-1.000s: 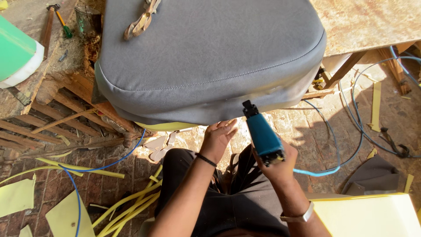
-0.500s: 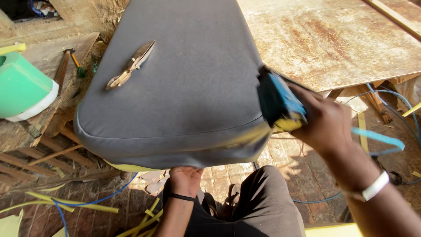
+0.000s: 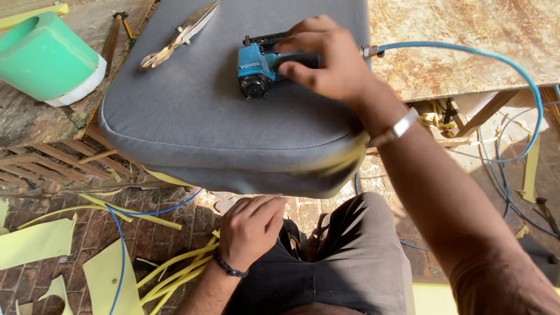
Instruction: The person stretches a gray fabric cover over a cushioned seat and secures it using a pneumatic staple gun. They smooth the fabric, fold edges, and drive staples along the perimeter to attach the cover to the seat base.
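A grey upholstered seat cushion (image 3: 233, 116) lies across the bench (image 3: 466, 41), its rounded front edge hanging over toward the person's lap. Beyond the cushion's right side the bench top shows bare, stained and rust-coloured. Off the cushion's left side stands a green plastic container (image 3: 46, 55) with a white rim. The right hand (image 3: 324, 58) rests on top of the cushion near its far edge, fingers curled around the handle of a blue pneumatic staple gun (image 3: 259, 64) that lies on its side on the fabric. A blue air hose (image 3: 496, 64) runs from the gun's rear off the cushion's right side and loops down. The left hand (image 3: 251, 230) is below the cushion's front edge, fingers loosely bent together, holding nothing visible. Metal shears (image 3: 181, 35) lie on the cushion's far left corner.
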The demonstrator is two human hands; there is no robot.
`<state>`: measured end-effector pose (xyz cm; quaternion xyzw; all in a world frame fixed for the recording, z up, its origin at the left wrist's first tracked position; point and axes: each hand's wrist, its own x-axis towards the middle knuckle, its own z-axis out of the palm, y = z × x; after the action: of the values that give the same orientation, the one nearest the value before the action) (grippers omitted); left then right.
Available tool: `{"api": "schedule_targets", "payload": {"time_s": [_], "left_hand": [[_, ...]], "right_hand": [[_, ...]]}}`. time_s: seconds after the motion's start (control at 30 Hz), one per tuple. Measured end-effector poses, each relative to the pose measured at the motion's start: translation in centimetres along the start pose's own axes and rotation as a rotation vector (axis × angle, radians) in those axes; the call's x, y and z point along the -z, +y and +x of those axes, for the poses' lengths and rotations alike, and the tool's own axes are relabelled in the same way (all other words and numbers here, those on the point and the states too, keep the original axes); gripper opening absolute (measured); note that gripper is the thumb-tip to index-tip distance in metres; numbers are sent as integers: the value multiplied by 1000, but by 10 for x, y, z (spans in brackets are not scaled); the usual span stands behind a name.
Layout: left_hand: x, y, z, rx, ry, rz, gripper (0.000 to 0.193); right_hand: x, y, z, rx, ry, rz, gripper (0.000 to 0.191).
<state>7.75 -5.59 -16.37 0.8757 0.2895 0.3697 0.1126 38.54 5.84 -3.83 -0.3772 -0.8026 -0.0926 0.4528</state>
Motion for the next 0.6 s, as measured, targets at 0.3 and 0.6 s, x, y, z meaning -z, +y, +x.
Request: {"api": "schedule_targets", "payload": {"time_s": [0.3, 0.6], "left_hand": [[-26, 52, 168, -147, -429, 339, 115], [-66, 86, 171, 44, -339, 636, 116]], "right_hand": [[-16, -28, -201, -727, 490, 684, 48], [-77, 26, -223, -1083, 902, 770, 42]]}}
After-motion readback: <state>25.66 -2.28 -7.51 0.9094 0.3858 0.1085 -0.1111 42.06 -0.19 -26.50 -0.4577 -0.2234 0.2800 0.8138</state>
